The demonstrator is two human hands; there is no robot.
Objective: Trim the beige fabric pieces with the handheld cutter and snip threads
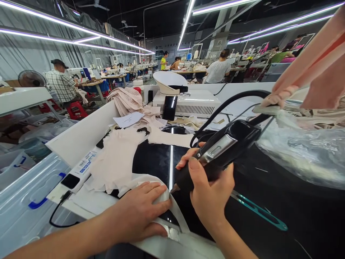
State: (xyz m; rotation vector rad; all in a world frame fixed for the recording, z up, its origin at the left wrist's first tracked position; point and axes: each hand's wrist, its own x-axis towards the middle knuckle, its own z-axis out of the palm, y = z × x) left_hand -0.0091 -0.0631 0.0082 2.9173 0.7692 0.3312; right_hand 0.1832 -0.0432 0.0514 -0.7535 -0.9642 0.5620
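Note:
My left hand (pixel 145 207) lies flat with its fingers stretched out, pressing on pale fabric and a curved light strip (pixel 179 214) at the front of a glossy black work surface (pixel 151 158). In my right hand (pixel 211 189) is a black corded handheld tool (pixel 218 149) with a silver panel, fingers and thumb wrapped round its lower body. The narrow tip of the tool points down to the strip, close beside my left fingertips. Whether it touches the strip, I cannot tell. Pale pink cut fabric pieces (pixel 115 154) spread out beyond my left hand.
Teal tweezers (pixel 262 212) lie right of my right hand. A phone (pixel 169 108) leans against a white vented box (pixel 188 102) at the back. Clear plastic bags (pixel 302 151) sit on the right. A white power strip (pixel 81 172) lies left. Several people work at distant tables.

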